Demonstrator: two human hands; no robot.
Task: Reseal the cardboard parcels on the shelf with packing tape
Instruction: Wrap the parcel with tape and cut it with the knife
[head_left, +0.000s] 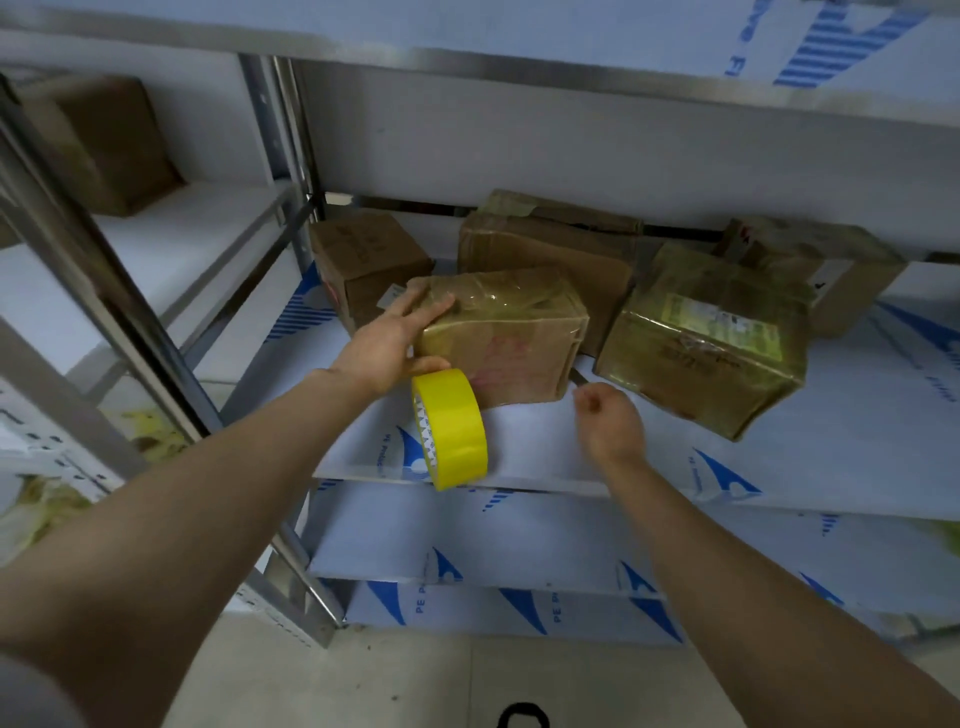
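Head view: the left hand (387, 345) lays straight fingers (426, 312) across the top left end of a taped cardboard parcel (511, 332) on the shelf (571, 452), with the thumb at its lower edge. A yellow tape roll (454, 428) stands on edge just below that thumb. The right hand (610, 423) hovers near the parcel's right corner, its fingers curled with nothing visible between them.

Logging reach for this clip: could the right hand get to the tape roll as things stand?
Probably yes. The right hand hovers over the front of the shelf, and the tape roll sits at its edge just left of that hand, below the left hand. Only bare shelf lies between them.
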